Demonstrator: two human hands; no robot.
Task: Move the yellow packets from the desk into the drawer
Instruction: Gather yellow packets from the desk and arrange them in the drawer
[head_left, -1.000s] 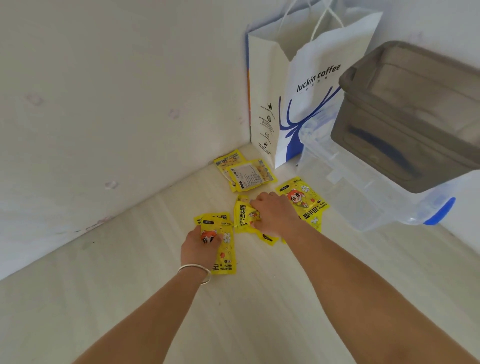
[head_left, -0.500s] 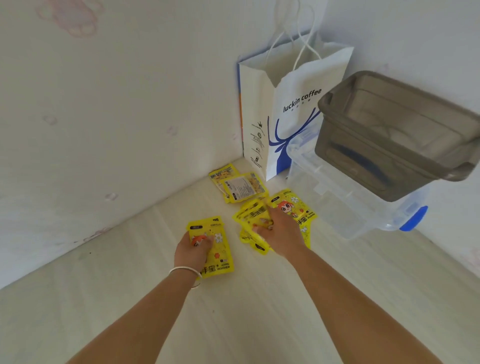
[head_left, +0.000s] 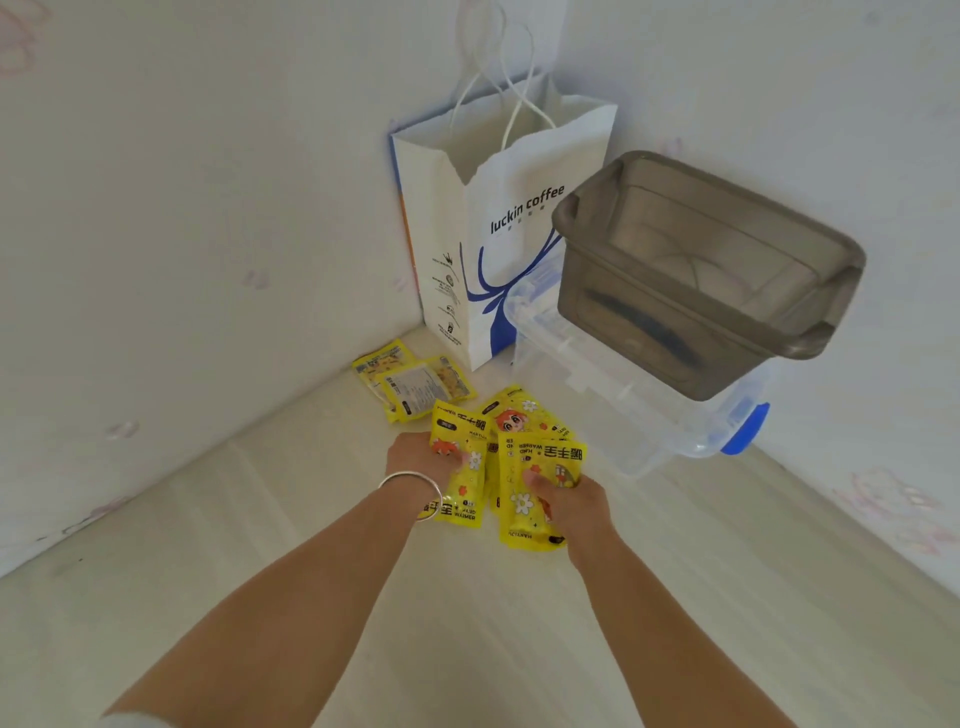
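Several yellow hand-warmer packets lie near the desk's back corner. My left hand (head_left: 421, 460), with a silver bangle on the wrist, grips one yellow packet (head_left: 462, 467) and holds it off the desk. My right hand (head_left: 569, 499) grips another yellow packet (head_left: 535, 488), thumb on its front, and that one is lifted too. A third packet (head_left: 524, 415) lies on the desk behind them. Two more packets (head_left: 415, 384) rest against the wall in the corner. No drawer is in view.
A white luckin coffee paper bag (head_left: 498, 249) stands in the corner. To its right a grey plastic bin (head_left: 701, 270) sits on a clear plastic box (head_left: 613, 374) with a blue latch. Walls close off the left and the back of the pale wooden desk (head_left: 519, 623).
Both hands have lifted their packets off the desk and drawn them closer together. The view has tilted up, showing more of the bag and bin.
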